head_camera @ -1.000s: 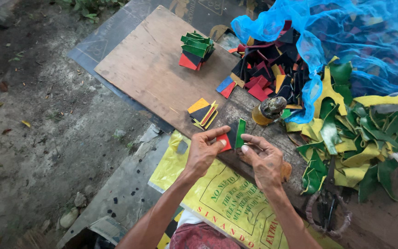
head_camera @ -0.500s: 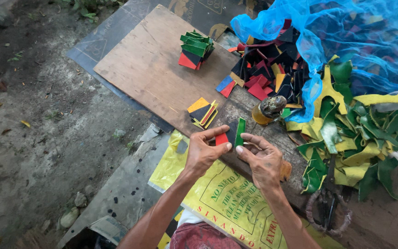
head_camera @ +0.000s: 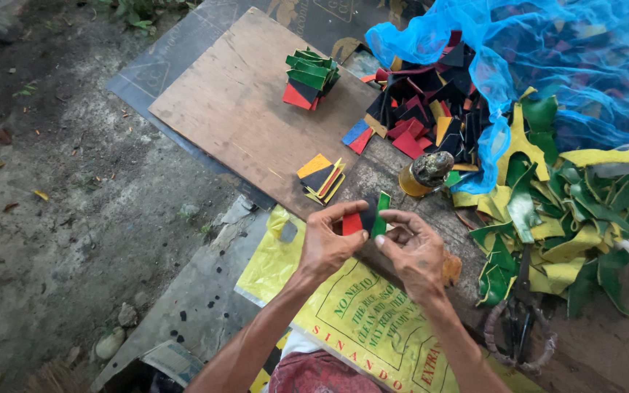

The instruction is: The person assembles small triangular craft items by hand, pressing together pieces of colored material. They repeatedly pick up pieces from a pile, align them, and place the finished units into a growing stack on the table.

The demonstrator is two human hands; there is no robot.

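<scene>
Both hands meet over the near edge of a wooden board (head_camera: 234, 109), above a yellow printed sack (head_camera: 373, 327) that lies toward the person's lap. The left hand (head_camera: 327, 244) pinches a small stack of flat pieces between thumb and fingertips: a red piece (head_camera: 351, 223) faces the camera, with a black one (head_camera: 368, 215) just behind it. The right hand (head_camera: 413, 251) is closed on a green piece (head_camera: 381, 213), held upright and pressed against the same stack, so the two hands touch through the pieces. Just beyond the fingers, on the board, lies a small fanned pile (head_camera: 320, 177) of orange, black, yellow and red pieces. Farther off on the board sits a taller stack (head_camera: 310, 76) with green pieces on top and red and black below. To the right of the hands stands a small yellow pot (head_camera: 424, 175) with a dark, dirty top. Behind it, a heap of loose cut pieces (head_camera: 420, 109) in black, red, blue and yellow spills from under blue netting (head_camera: 547, 51). On the right lie green and yellow offcuts (head_camera: 569, 218), and scissors (head_camera: 518, 320) rest at their near edge. Bare ground (head_camera: 52, 204) is on the left.
</scene>
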